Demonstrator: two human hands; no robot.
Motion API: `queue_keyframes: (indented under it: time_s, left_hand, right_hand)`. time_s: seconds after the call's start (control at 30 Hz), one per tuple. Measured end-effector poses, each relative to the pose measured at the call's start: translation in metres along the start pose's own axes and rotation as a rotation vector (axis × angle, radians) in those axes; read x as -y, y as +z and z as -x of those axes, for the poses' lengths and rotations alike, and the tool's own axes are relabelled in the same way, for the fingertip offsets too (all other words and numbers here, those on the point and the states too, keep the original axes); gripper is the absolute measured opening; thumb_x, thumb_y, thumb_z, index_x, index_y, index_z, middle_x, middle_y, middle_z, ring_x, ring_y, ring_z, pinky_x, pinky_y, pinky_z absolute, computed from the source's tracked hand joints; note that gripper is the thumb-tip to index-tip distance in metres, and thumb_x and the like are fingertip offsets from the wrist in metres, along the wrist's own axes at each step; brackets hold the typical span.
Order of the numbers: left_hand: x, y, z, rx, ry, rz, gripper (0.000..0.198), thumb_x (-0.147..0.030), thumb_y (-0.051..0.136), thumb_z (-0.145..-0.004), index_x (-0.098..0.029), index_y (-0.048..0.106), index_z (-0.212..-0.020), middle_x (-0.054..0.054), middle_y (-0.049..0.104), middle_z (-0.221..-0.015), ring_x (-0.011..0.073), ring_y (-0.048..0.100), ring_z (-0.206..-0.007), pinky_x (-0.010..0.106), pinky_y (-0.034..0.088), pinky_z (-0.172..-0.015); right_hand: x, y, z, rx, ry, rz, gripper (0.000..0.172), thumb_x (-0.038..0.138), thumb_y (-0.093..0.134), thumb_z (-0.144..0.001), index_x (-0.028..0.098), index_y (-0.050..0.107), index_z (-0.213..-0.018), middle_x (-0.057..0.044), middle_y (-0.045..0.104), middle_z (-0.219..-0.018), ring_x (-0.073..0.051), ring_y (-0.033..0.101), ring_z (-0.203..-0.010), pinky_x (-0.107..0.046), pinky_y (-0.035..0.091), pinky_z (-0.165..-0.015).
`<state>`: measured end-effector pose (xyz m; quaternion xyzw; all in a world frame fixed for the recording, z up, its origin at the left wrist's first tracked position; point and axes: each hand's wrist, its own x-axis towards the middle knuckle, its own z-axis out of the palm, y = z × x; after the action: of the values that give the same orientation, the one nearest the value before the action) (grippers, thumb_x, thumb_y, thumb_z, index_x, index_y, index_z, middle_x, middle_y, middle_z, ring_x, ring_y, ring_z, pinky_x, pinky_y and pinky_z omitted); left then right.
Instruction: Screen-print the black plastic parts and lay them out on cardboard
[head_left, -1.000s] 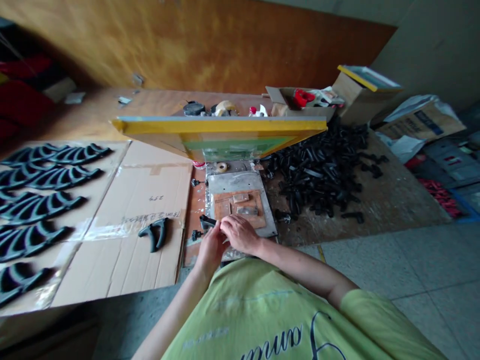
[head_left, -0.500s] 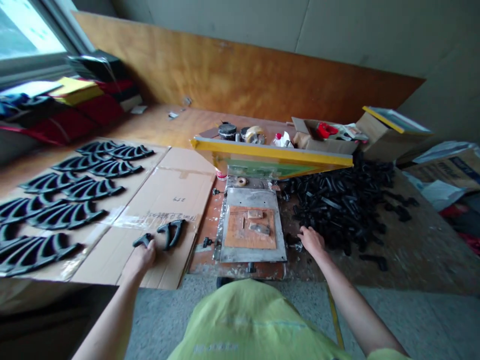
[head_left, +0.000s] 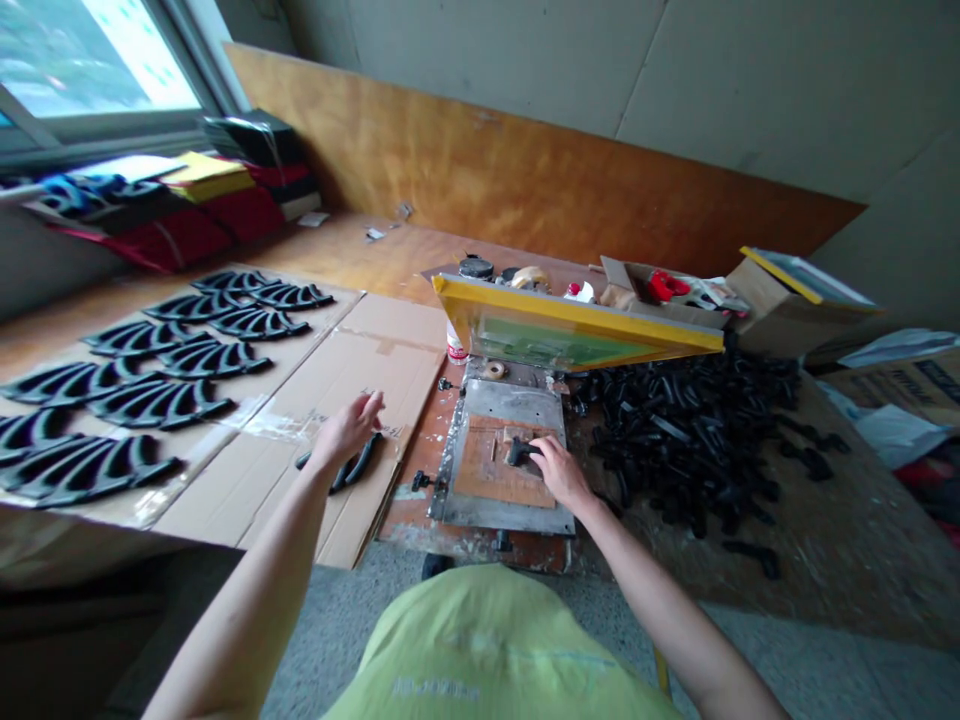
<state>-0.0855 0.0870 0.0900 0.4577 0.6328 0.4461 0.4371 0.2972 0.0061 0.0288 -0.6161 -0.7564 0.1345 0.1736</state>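
Part (head_left: 517, 453): likely light, stiff

Black, knobbly, probably moulded plastic; maybe slick, so hold the stem. Sits over brown board (head_left: 491, 488) on grey metal plate (head_left: 516, 398); right hand (head_left: 561, 474) pinches its right end. Left hand (head_left: 346, 432) at left, above smooth cardboard (head_left: 394, 375), fingers loosely curled; contact with curved black pieces (head_left: 360, 464) unclear.

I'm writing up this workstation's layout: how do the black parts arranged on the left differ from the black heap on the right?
The arranged parts form orderly, fan-like rows, while the heap is a jumble facing every way. The arranged parts rest on cardboard; the heap sits on the brown work surface. Both consist of many black pieces.
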Motion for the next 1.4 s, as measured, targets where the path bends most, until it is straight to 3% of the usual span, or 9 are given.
queue_keyframes:
  time_s: [0.13,0.27,0.33,0.43,0.67,0.77,0.93,1.07,1.4]
  left_hand:
    - [-0.075,0.046,0.0,0.096,0.26,0.151,0.041,-0.056,0.058,-0.089,-0.019,0.07,-0.101,0.003,0.061,-0.059,0.0119,0.051,-0.047,0.022,0.04,-0.047]
    - [-0.149,0.062,0.016,0.08,0.392,0.383,0.05,-0.06,0.053,-0.091,-0.02,0.065,-0.118,0.001,0.06,-0.064,0.0106,0.054,-0.053,0.02,0.042,-0.05]
    - [-0.169,0.063,0.021,0.08,0.399,0.437,0.051,-0.059,0.049,-0.094,-0.02,0.062,-0.124,0.001,0.06,-0.069,0.0107,0.058,-0.058,0.019,0.043,-0.052]
    - [-0.178,0.065,0.02,0.114,0.393,0.44,0.051,-0.058,0.044,-0.097,-0.016,0.063,-0.121,0.001,0.057,-0.071,0.0113,0.062,-0.063,0.019,0.044,-0.056]
    - [-0.153,0.082,0.009,0.181,0.366,0.416,0.054,-0.062,0.045,-0.094,-0.016,0.068,-0.108,0.002,0.057,-0.066,0.0114,0.059,-0.058,0.02,0.042,-0.053]
    - [-0.126,0.091,0.009,0.175,0.282,0.483,0.055,-0.065,0.049,-0.091,-0.017,0.069,-0.106,0.003,0.061,-0.067,0.0104,0.055,-0.055,0.02,0.041,-0.05]
    - [-0.07,0.101,0.014,0.159,0.129,0.555,0.055,-0.068,0.052,-0.087,-0.017,0.072,-0.099,0.003,0.06,-0.066,0.0096,0.05,-0.051,0.021,0.039,-0.047]
    - [-0.042,0.104,0.022,0.161,0.044,0.567,0.056,-0.069,0.054,-0.085,-0.016,0.071,-0.097,0.002,0.06,-0.067,0.0099,0.052,-0.054,0.021,0.04,-0.049]
    - [-0.029,0.106,0.022,0.178,0.0,0.562,0.058,-0.07,0.054,-0.084,-0.016,0.071,-0.096,0.001,0.061,-0.068,0.0095,0.053,-0.054,0.021,0.042,-0.052]
  right_hand:
    - [0.016,0.015,-0.013,0.061,-0.09,0.15,0.039,0.021,0.044,-0.1,0.034,0.064,-0.131,-0.004,0.066,-0.103,-0.018,0.063,-0.092,-0.027,0.049,-0.078]
    - [0.019,0.017,-0.016,0.042,-0.148,0.27,0.038,0.023,0.047,-0.098,0.034,0.068,-0.128,-0.007,0.065,-0.099,-0.022,0.058,-0.098,-0.03,0.047,-0.082]
    - [0.019,0.014,-0.017,0.043,-0.165,0.286,0.037,0.022,0.048,-0.098,0.032,0.069,-0.126,-0.007,0.065,-0.099,-0.022,0.058,-0.099,-0.031,0.047,-0.083]
    - [0.022,-0.003,-0.023,0.005,-0.148,0.242,0.028,0.025,0.051,-0.098,0.026,0.075,-0.114,-0.007,0.069,-0.097,-0.02,0.061,-0.096,-0.03,0.047,-0.085]
    - [0.056,-0.092,-0.076,-0.487,-0.157,0.12,0.034,0.039,0.046,-0.1,0.019,0.071,-0.089,-0.008,0.073,-0.086,-0.016,0.065,-0.076,-0.026,0.047,-0.074]
    - [0.072,-0.111,-0.093,-0.652,-0.197,0.125,0.035,0.042,0.048,-0.099,0.018,0.07,-0.085,-0.008,0.073,-0.08,-0.016,0.065,-0.071,-0.026,0.048,-0.072]
    - [0.082,-0.111,-0.103,-0.683,-0.196,0.137,0.035,0.042,0.048,-0.098,0.018,0.069,-0.083,-0.008,0.073,-0.079,-0.015,0.065,-0.066,-0.026,0.048,-0.068]
    - [0.082,-0.107,-0.105,-0.708,-0.182,0.157,0.036,0.043,0.048,-0.097,0.019,0.068,-0.08,-0.007,0.073,-0.074,-0.016,0.065,-0.064,-0.026,0.048,-0.067]
    - [0.079,-0.106,-0.11,-0.727,-0.106,0.126,0.035,0.044,0.05,-0.095,0.019,0.068,-0.08,-0.006,0.073,-0.071,-0.016,0.066,-0.063,-0.026,0.047,-0.065]
